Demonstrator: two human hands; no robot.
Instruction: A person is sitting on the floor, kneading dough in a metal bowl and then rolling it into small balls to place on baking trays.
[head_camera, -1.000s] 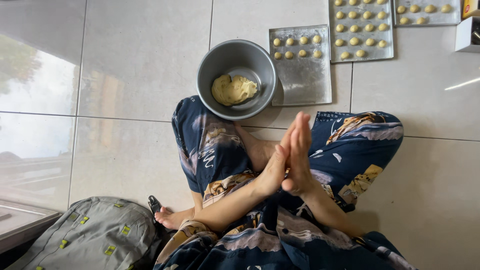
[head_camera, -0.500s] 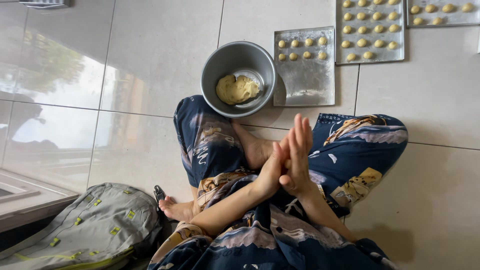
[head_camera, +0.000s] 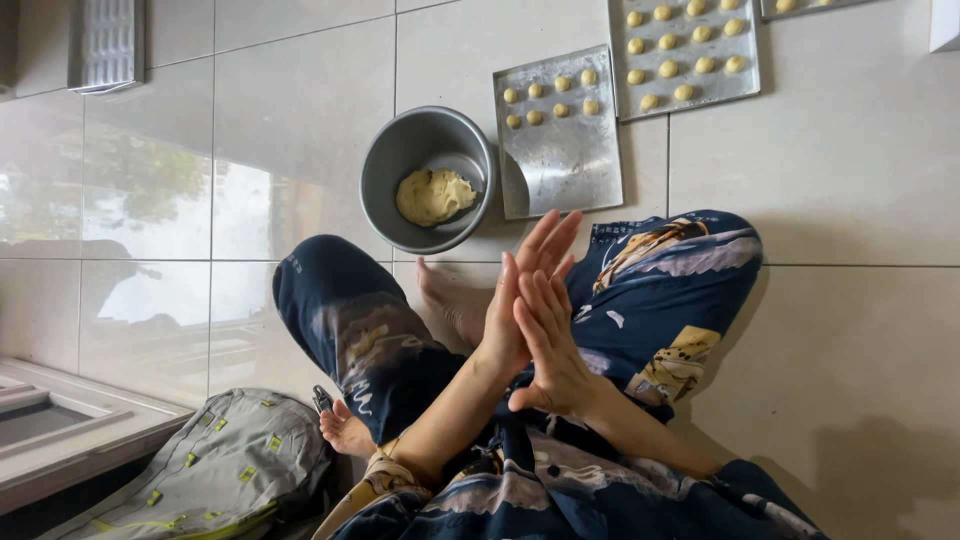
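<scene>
I sit cross-legged on a tiled floor in dark patterned trousers. My left hand (head_camera: 525, 285) and my right hand (head_camera: 548, 345) are pressed palm to palm above my lap, fingers straight, the left reaching further forward. Anything between the palms is hidden. Just beyond my knees stands a grey metal bowl (head_camera: 375, 170) with a lump of yellow dough (head_camera: 433, 195) in it. To its right lies a metal tray (head_camera: 565, 165) with several small dough balls (head_camera: 550, 95) along its far end.
A second tray (head_camera: 745, 88) with several dough balls lies further right, and a third tray's edge (head_camera: 800, 8) shows at the top. A grey backpack (head_camera: 215, 470) lies by my left side. A raised sill (head_camera: 60, 440) sits at lower left, a ribbed metal piece (head_camera: 105, 45) at top left.
My palms have slid against each other, and the left fingers now reach past the right. The view has shifted, so the bowl and trays sit further right in the picture.
</scene>
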